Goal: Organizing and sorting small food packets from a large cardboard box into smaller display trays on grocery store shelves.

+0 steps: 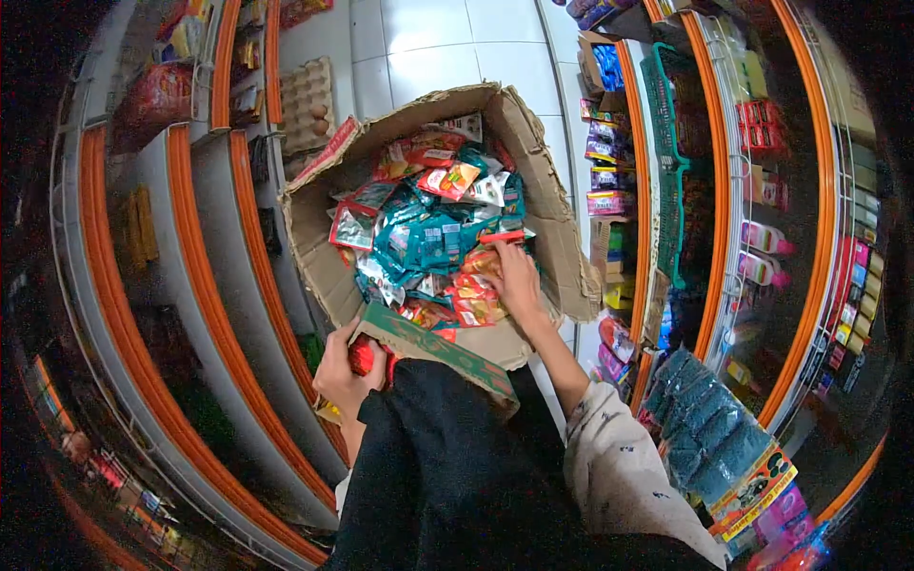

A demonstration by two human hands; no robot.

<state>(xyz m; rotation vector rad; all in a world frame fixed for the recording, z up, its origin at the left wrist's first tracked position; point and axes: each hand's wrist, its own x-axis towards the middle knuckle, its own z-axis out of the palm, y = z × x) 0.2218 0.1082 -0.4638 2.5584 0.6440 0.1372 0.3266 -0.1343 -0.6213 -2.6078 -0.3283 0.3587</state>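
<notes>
A large open cardboard box (564, 250) stands in front of me, holding a heap of teal sachets (418, 235), red sachets and silvery ones. My right hand (518, 275) reaches into its right side, the fingertips at a red-edged sachet (502, 237); whether they grip it is hard to tell. At the box's near left edge my left hand (346, 364) is closed around several red packets (368, 357), beside the green printed flap (443, 342) of cardboard. Dark cloth of my clothing hides part of this flap and the box's near side.
Orange-edged shelves (193, 285) rise on the left, with an egg tray (307, 103) holding a few eggs. On the right, shelves carry hanging sachets (607, 153), a green plastic basket (664, 143) and a pack of dark scouring pads (714, 428). White floor tiles (428, 50) lie beyond the box.
</notes>
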